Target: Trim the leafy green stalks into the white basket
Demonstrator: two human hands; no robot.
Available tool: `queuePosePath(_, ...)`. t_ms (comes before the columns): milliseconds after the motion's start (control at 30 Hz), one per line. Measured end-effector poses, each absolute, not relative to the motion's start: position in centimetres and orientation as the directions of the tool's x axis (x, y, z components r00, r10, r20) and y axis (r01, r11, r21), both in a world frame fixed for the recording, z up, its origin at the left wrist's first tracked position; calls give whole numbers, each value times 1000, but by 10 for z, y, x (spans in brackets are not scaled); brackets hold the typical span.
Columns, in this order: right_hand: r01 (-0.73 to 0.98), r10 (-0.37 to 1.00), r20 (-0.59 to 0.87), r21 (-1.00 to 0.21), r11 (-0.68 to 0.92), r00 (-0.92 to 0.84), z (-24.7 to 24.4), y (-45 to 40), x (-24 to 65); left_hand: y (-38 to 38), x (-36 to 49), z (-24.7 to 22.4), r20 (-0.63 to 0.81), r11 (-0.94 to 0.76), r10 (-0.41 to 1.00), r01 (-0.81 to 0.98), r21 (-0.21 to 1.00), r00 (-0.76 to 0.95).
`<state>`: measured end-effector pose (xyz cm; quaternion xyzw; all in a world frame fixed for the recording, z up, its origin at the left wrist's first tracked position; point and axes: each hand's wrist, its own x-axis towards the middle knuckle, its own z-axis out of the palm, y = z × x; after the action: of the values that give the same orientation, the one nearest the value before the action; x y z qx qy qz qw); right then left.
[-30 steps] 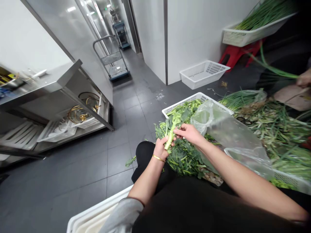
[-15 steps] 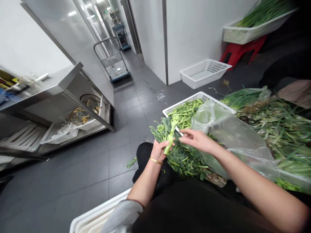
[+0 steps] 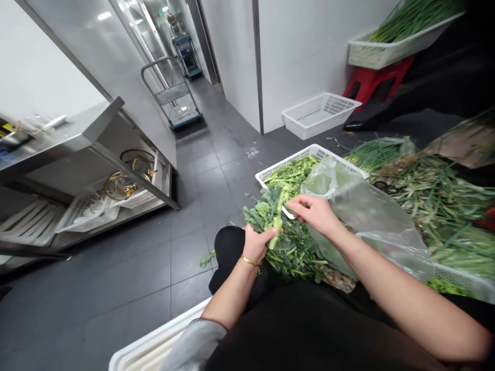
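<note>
My left hand (image 3: 257,242) is closed round the lower part of a thick, pale green vegetable stalk (image 3: 277,225), held upright and slightly tilted. Dark green leaves (image 3: 260,211) spread out beside it, above my fist. My right hand (image 3: 311,210) is at the stalk's right side, thumb and fingers pinched together; whatever is between them is too small to make out. Below both hands lies a heap of loose leaves (image 3: 296,257). Just beyond, a white basket (image 3: 266,174) holds cut green stems (image 3: 290,175), with a clear plastic bag (image 3: 359,216) lying over its right side.
Heaped spring onions (image 3: 436,190) lie to the right, near another person's dark-clad leg (image 3: 417,105). A white basket (image 3: 320,116) stands by the wall, and a red stool (image 3: 371,82) carries another of spring onions. Left are a steel bench (image 3: 96,129) and a trolley (image 3: 176,95).
My right hand's fingers have come together in a pinch and sit closer to the stalk. The stalk has shifted slightly right. At right, the other person's leg has come into view.
</note>
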<state>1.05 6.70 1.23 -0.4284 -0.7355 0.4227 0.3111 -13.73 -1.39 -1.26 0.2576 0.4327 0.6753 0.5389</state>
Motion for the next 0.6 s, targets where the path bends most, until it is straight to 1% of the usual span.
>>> queuePosePath(33, 357, 920, 92, -903, 238, -382, 14, 75, 9, -15, -135, -13, -121, -38, 952, -501, 865, -281)
queuePosePath(67, 365, 935, 134, -895, 256, -328, 16, 80, 7, -16, -133, -13, -128, -34, 951, -505, 862, -283)
queuePosePath(100, 398, 935, 213, -861, 316, -282, 16, 79, 4, -16, -130, -12, -140, -32, 947, -516, 856, -290)
queuePosePath(133, 444, 912, 314, -800, 404, -264, 16, 75, 2, -16, -128, -12, -159, -25, 942, -535, 845, -296)
queuePosePath(167, 483, 863, 415, -714, 506, -290, 15, 68, 1, -15, -127, -12, -186, -12, 937, -559, 829, -296)
queuePosePath(200, 495, 793, 493, -620, 609, -358, 14, 59, 0, -13, -127, -12, -214, 3, 933, -587, 809, -289)
queuePosePath(233, 472, 717, 532, -540, 697, -451, 14, 50, 1, -12, -128, -12, -242, 20, 930, -617, 787, -278)
queuePosePath(267, 425, 653, 534, -498, 756, -537, 13, 43, 4, -10, -129, -13, -269, 42, 929, -647, 761, -256)
queuePosePath(300, 376, 622, 515, -506, 776, -590, 14, 37, 7, -9, -132, -13, -289, 67, 931, -675, 735, -222)
queuePosePath(333, 347, 639, 486, -561, 751, -597, 15, 35, 11, -9, -135, -14, -299, 90, 936, -695, 714, -186)
queuePosePath(367, 340, 701, 441, -649, 680, -561, 16, 35, 15, -10, -137, -14, -299, 108, 942, -703, 703, -154)
queuePosePath(433, 329, 851, 283, -831, 447, -442, 20, 44, 19, -14, -139, -15, -273, 122, 954, -677, 726, -120)
queuePosePath(467, 320, 902, 193, -889, 327, -387, 21, 51, 19, -16, -138, -14, -253, 113, 959, -648, 753, -125)
queuePosePath(533, 288, 945, 41, -947, 140, -326, 22, 62, 13, -20, -133, -13, -224, 89, 961, -590, 803, -160)
queuePosePath(567, 237, 948, -13, -969, 66, -318, 20, 65, 8, -21, -130, -13, -222, 81, 958, -574, 815, -179)
queuePosePath(600, 151, 946, -56, -988, -7, -318, 17, 66, 2, -22, -128, -12, -228, 75, 953, -571, 817, -201)
